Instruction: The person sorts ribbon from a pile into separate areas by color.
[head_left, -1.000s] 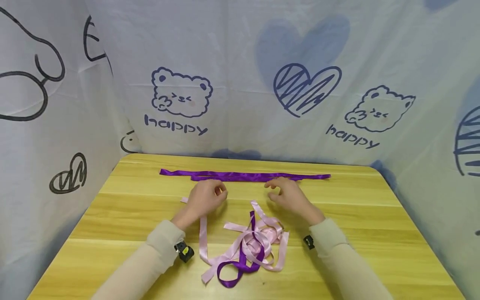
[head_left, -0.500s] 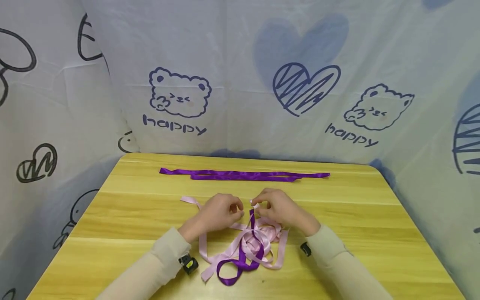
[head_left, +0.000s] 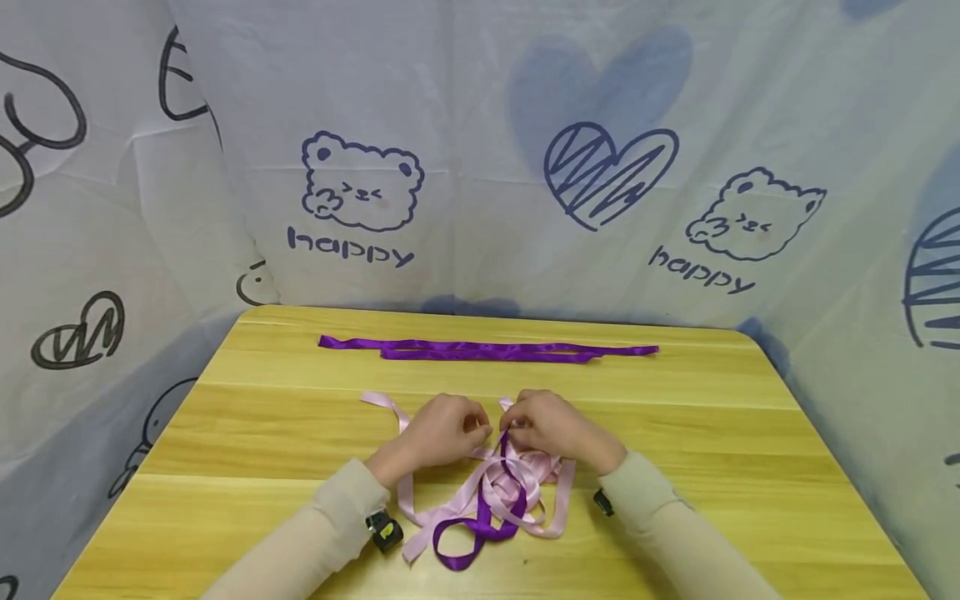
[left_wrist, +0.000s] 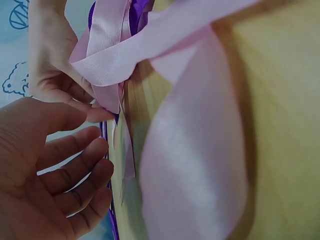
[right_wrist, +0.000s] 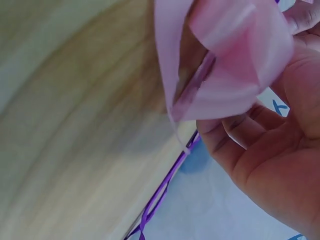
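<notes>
A loose tangle of pink ribbon (head_left: 557, 508) lies on the table, with a purple ribbon (head_left: 483, 528) looping over it toward the near side. At the far end of the tangle my right hand (head_left: 551, 427) pinches the tip of the purple ribbon between thumb and index finger. Facing it from the left, my left hand (head_left: 446, 431) hovers with loosely curved fingers, apart from each other in the left wrist view, and holds nothing. Pink loops fill much of both wrist views and hide part of the right fingertips in the right wrist view.
Farther back, two purple ribbons (head_left: 450, 347) lie stretched side by side across the wooden table (head_left: 720, 467). A pink ribbon end (head_left: 377, 399) sticks out to the left of the tangle. Printed cloth (head_left: 480, 100) hangs behind and at both sides.
Both hands have come back from the straight purple ribbons to the tangle and closer together. The right hand has taken the tip of the looped purple ribbon.
</notes>
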